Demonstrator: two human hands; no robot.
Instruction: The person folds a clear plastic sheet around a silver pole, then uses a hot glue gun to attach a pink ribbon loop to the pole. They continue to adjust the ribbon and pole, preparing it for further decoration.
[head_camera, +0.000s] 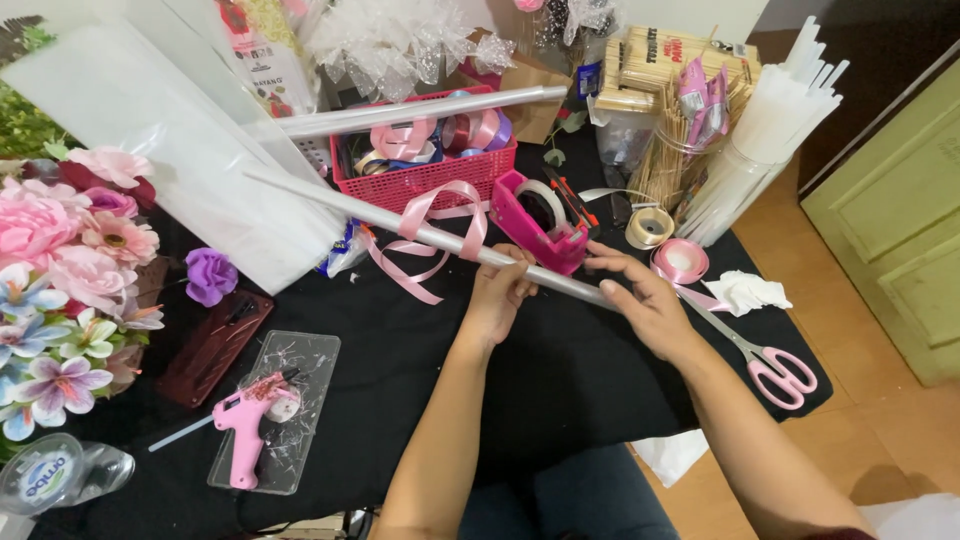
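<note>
Both my hands grip a long rolled tube of clear wrap over the black table.

My left hand (497, 296) is curled shut round the rolled tube (440, 238) about midway along it, and my right hand (648, 303) pinches its near end with the fingers laid along it. The tube slants up and away to my left, with a pink ribbon (432, 225) looped and tied round it. Just behind my hands sits a pink tape dispenser (540, 222), touching or nearly touching the tube. Beyond that stands a red basket (425, 175) of ribbon rolls. Pink-handled scissors (770, 365) lie to my right, near a pink ribbon spool (682, 260). A pink glue gun (250, 420) rests on a clear tray at my left, below a heap of artificial flowers (60, 280).
</note>
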